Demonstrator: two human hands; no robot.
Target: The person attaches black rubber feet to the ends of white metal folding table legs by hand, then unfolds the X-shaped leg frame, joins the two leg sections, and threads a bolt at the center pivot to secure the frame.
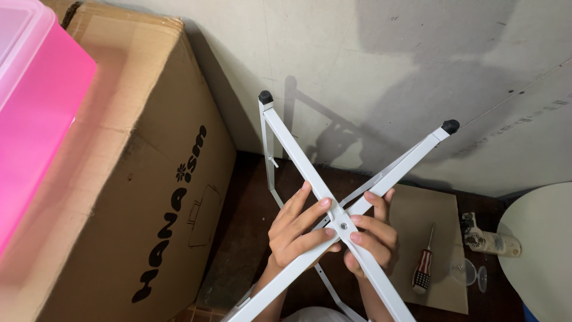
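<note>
A tall cardboard box [128, 179] stood close on the left, so a swing of the white folding frame [310, 170], held upright by the wall, could have knocked it. The left hand [296, 229] and right hand [370, 232] each closed their grip around the crossing pivot [342, 225], where scissoring bars might have pinched fingers. A screwdriver [424, 265] lay on the floor nearby.

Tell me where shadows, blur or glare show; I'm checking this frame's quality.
Head view: the frame casts crossed shadows on the wall, where broad dark patches also fall; the pink bin at the near left is soft and washed out; both hands, left hand and right hand, look sharp; no strong glare.
</note>
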